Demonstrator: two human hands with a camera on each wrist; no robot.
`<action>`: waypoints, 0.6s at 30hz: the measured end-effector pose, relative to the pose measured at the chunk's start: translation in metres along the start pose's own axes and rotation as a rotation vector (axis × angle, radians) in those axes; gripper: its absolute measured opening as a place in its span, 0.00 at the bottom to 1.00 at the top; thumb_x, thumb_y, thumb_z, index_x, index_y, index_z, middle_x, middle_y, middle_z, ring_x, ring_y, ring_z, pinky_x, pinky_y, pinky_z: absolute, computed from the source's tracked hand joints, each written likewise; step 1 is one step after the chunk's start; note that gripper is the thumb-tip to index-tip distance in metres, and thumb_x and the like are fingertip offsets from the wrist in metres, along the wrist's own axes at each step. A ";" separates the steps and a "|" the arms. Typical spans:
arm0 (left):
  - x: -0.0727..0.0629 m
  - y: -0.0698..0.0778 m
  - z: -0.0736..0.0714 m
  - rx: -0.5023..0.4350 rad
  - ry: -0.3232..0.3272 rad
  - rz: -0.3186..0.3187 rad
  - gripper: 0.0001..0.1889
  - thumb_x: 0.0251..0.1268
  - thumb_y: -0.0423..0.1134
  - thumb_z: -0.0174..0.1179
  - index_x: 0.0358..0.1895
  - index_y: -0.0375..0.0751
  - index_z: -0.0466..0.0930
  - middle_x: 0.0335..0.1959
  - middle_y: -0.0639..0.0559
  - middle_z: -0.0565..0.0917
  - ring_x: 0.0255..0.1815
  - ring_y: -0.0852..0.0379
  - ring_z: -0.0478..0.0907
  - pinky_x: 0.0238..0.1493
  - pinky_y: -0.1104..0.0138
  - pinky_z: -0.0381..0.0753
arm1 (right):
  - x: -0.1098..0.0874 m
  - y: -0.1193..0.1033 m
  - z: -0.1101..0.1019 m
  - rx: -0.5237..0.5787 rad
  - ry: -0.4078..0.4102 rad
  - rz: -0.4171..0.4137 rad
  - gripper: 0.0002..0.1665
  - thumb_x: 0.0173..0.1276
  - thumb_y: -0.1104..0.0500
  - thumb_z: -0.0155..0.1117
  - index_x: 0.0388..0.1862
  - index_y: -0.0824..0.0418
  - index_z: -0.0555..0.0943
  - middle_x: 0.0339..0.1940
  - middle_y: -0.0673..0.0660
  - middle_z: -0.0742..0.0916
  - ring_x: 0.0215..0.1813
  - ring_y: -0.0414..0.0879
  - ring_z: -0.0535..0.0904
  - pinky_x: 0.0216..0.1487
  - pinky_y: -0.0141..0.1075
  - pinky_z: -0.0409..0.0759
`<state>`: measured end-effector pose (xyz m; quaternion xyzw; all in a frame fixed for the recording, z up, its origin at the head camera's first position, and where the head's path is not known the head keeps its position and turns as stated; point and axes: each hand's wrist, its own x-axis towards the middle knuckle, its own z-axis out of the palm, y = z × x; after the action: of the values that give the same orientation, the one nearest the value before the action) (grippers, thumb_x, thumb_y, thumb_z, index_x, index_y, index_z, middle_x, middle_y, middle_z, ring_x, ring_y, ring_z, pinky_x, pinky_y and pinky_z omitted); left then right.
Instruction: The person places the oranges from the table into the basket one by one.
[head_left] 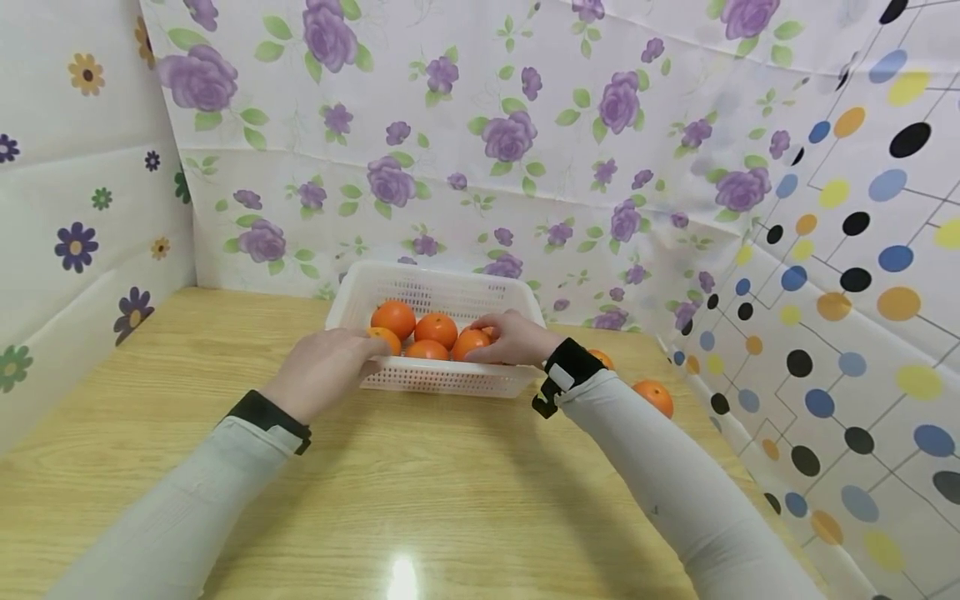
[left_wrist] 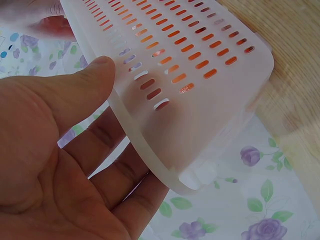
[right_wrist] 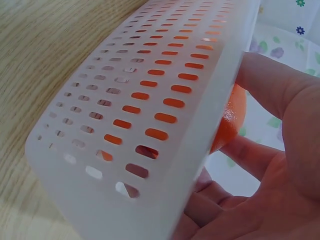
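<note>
A white plastic basket with slotted walls stands on the table and holds several oranges. At its front left corner my left hand holds the rim, the thumb on the outer side and the fingers over the inside, as the left wrist view shows. My right hand reaches over the front right of the basket and grips an orange between thumb and fingers. That orange is partly behind the basket wall in the right wrist view. The left fingertips are partly hidden behind the rim.
Right of the basket, two more oranges lie on the table: one orange beside my right forearm, another partly behind my wrist. Flowered sheeting rises behind the basket, and a dotted sheet stands at the right.
</note>
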<state>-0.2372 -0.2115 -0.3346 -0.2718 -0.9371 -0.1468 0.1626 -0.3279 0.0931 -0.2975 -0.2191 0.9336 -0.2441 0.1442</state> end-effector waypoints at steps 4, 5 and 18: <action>0.000 -0.001 0.001 0.006 0.006 0.011 0.14 0.66 0.29 0.79 0.51 0.45 0.91 0.41 0.51 0.90 0.37 0.51 0.81 0.42 0.54 0.87 | 0.004 0.002 0.002 0.008 -0.008 0.020 0.33 0.74 0.47 0.80 0.73 0.55 0.83 0.56 0.58 0.88 0.54 0.51 0.80 0.59 0.41 0.79; 0.000 -0.001 0.001 0.007 0.008 0.013 0.14 0.66 0.29 0.79 0.51 0.45 0.91 0.41 0.51 0.90 0.38 0.51 0.82 0.42 0.53 0.87 | 0.005 0.003 0.003 0.009 -0.011 0.027 0.33 0.74 0.48 0.80 0.73 0.55 0.83 0.57 0.58 0.88 0.54 0.51 0.80 0.60 0.42 0.79; -0.001 0.000 0.000 0.006 0.013 0.013 0.14 0.66 0.29 0.78 0.51 0.46 0.91 0.42 0.51 0.91 0.38 0.51 0.82 0.42 0.53 0.87 | 0.010 0.007 0.010 -0.001 -0.030 0.064 0.35 0.78 0.48 0.76 0.78 0.55 0.80 0.70 0.61 0.85 0.65 0.56 0.79 0.73 0.51 0.74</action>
<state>-0.2365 -0.2115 -0.3351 -0.2765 -0.9346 -0.1446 0.1707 -0.3352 0.0896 -0.3114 -0.1930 0.9380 -0.2354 0.1658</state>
